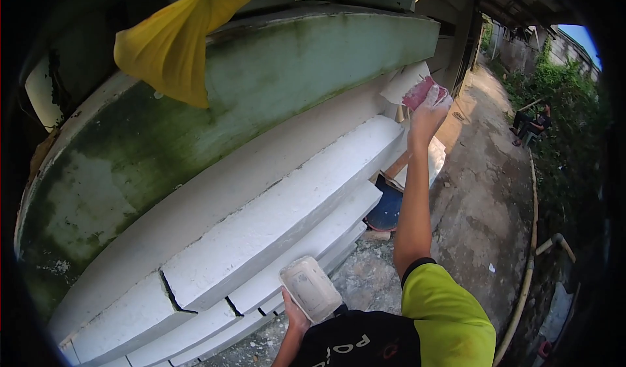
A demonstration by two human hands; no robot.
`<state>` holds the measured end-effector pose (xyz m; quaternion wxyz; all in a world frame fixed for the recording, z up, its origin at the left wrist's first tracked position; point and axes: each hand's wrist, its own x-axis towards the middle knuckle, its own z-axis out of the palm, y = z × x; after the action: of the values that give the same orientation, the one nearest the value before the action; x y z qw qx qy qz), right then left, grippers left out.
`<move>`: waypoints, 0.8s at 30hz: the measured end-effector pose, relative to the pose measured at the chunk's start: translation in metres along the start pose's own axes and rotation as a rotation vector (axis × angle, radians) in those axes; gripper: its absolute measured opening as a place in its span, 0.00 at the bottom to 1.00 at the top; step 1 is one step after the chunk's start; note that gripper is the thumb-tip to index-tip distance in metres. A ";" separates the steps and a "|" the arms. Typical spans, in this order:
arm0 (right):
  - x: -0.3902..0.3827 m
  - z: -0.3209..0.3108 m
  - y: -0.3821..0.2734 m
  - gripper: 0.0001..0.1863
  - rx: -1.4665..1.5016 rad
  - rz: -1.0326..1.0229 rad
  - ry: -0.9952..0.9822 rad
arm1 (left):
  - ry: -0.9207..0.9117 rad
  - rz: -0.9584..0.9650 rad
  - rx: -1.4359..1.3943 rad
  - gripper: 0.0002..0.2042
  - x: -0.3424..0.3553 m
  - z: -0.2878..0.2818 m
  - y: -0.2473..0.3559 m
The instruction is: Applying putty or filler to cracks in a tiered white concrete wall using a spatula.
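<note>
Up at the far right end of the wall, my right hand is closed round a flat reddish piece smeared with white. The piece lies against a white patch under the green curved ledge; its exact kind is hard to make out. Low in front of my body, my left hand grips a shallow rectangular plastic container, off-white inside and out. Between the hands run stepped white blocks, with dark gaps at some joints.
A yellow leaf hangs close at upper left. A dark blue round container and boards stand below my right arm. The concrete path runs along the right, bordered by a pipe. A person sits farther off beside plants.
</note>
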<state>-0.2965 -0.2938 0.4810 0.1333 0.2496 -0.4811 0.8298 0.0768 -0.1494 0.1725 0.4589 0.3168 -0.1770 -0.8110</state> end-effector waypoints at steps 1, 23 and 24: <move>-0.014 -0.006 -0.021 0.13 -0.147 -0.076 0.078 | 0.008 0.007 -0.001 0.34 -0.002 -0.002 0.002; -0.091 0.006 -0.063 0.12 -0.316 -0.632 -0.198 | -0.058 -0.096 0.085 0.34 -0.010 0.012 0.003; -0.080 0.009 -0.057 0.10 -0.397 -0.604 -0.073 | -0.068 -0.110 0.085 0.34 -0.009 0.009 0.001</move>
<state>-0.2005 -0.2714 0.4826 0.4009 0.3789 -0.5420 0.6340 0.0748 -0.1418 0.1829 0.3932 0.3176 -0.2092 -0.8371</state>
